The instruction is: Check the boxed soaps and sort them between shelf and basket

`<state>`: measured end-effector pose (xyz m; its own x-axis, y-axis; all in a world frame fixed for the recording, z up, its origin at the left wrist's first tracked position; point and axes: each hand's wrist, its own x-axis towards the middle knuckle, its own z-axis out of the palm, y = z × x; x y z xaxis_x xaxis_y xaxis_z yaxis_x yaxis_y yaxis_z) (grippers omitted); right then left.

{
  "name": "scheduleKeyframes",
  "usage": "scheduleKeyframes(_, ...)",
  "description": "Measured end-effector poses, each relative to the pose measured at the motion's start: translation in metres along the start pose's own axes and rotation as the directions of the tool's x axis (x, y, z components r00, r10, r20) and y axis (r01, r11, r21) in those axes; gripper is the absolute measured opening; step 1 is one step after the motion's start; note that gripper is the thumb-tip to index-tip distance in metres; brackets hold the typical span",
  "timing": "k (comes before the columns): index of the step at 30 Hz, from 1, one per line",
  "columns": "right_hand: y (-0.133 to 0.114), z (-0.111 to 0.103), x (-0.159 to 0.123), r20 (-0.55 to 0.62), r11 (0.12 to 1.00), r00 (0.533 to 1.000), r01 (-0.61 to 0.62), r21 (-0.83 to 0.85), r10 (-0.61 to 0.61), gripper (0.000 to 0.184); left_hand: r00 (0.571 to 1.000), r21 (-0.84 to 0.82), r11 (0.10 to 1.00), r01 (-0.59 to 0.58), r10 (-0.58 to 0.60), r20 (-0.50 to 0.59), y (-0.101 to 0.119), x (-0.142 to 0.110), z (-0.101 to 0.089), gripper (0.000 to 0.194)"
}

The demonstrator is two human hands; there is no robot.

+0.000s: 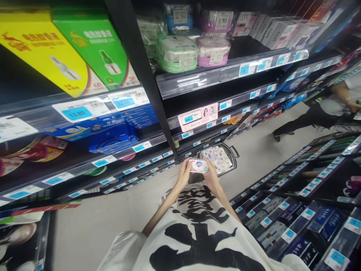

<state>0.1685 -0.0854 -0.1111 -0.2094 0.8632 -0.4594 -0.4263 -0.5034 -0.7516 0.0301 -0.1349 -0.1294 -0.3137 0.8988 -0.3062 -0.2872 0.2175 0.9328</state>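
Note:
I hold a small white soap box (198,166) with a red and blue label in both hands, low in front of me. My left hand (184,175) grips its left end and my right hand (211,174) grips its right end, fingers wrapped round. Just beyond it, a black shopping basket (233,152) stands on the floor with several similar white packs (217,157) inside. My white shirt with black print fills the bottom of the view.
Black shelving with blue price tags runs along the left, carrying yellow (42,49) and green boxes (96,45), blue boxes (113,135) and plastic lunch boxes (177,52). Another shelf unit (307,203) stands at right. A person (335,105) crouches far right in the grey aisle.

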Motion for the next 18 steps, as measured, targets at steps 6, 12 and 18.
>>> scheduleKeyframes(6,0.000,-0.001,-0.003,0.039,0.996,0.999,0.032,-0.078,-0.029,0.045,1.000,-0.047,0.999,0.023,-0.024,-0.015,-0.001,-0.001,-0.004,0.054)
scheduleKeyframes(12,0.001,-0.010,-0.006,0.177,0.968,0.974,0.173,-0.180,-0.141,0.046,0.984,-0.003,0.984,-0.177,0.177,0.008,0.005,-0.004,-0.008,0.043)
scheduleKeyframes(18,0.001,-0.012,-0.011,0.245,0.959,0.958,0.200,-0.200,-0.149,0.041,0.971,-0.025,0.971,-0.239,0.239,-0.003,0.007,-0.009,-0.010,0.049)
